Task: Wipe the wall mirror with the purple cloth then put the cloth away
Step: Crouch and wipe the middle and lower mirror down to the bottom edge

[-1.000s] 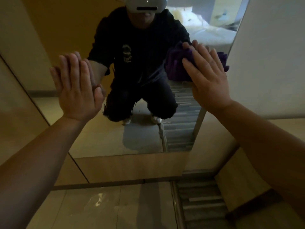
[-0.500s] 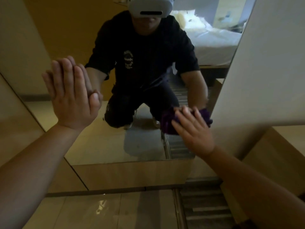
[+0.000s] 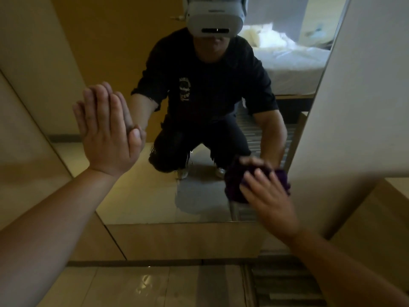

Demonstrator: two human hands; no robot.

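Low on the wall mirror (image 3: pixel 155 196), near its bottom right corner, the purple cloth (image 3: pixel 234 185) is bunched into a dark wad against the glass. The right hand (image 3: pixel 267 196) lies over it with fingers spread and fairly straight, pressing it flat to the mirror rather than gripping it; the hand covers most of the cloth, so only its left part and a fringe at the right edge show. The fingertips are smeared with motion blur.

Further left and higher, the left hand (image 3: pixel 108 134) is planted palm-first on the glass, fingers straight and close together, holding nothing. Its reflection meets it finger to finger.

Reflected in the glass, the person crouches in a dark shirt and dark trousers, wearing a pale headset (image 3: pixel 214 21). Behind them the reflection shows a bed with white bedding (image 3: pixel 287 63) and a stretch of glossy floor.

A pale wall panel (image 3: pixel 354 96) juts out along the mirror's right edge just beside the cloth, crowding that corner. Below the glass runs a wooden panel (image 3: pixel 181 240), then shiny floor tiles (image 3: pixel 132 286) and a striped dark rug (image 3: pixel 285 286) at the lower right, partly behind the right forearm. The mirror's top is cut off by the frame, and the room is dim, so the cloth's folds are hard to read.
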